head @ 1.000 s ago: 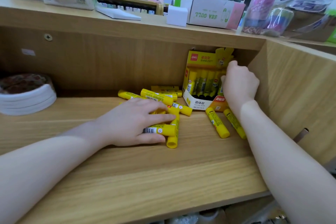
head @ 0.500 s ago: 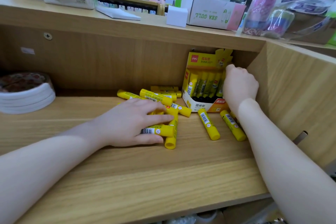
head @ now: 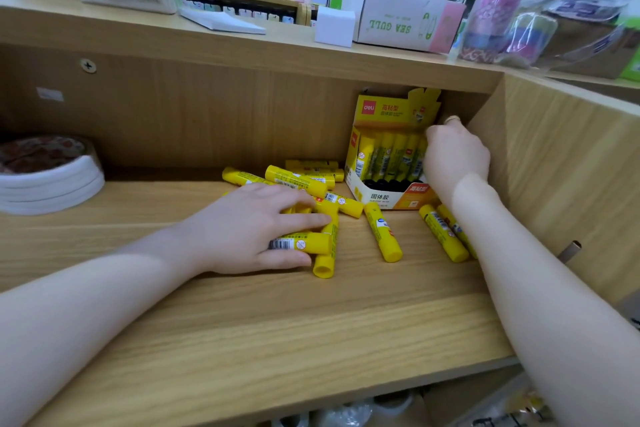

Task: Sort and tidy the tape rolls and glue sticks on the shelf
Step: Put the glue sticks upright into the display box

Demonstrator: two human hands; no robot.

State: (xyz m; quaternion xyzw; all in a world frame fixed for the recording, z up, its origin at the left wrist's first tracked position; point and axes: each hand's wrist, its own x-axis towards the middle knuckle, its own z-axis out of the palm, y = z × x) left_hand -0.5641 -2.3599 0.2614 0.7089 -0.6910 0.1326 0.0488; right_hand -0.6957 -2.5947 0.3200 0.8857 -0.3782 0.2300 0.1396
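Glue sticks [head: 304,243]: smooth yellow plastic cylinders.

You've got bright yellow glue sticks [head: 382,231] w/ white barcode labels, some w/ a red mark, on a light oak-grain shelf [head: 277,329]. Display box [head: 391,149] is yellow w/ a red logo patch, white front lip, orange-red corner tag. Tape rolls [head: 45,173] at left: white sides, top one w/ a dark reddish floral pattern. Carton [head: 408,19] up top is white w/ green lettering & a pink end.
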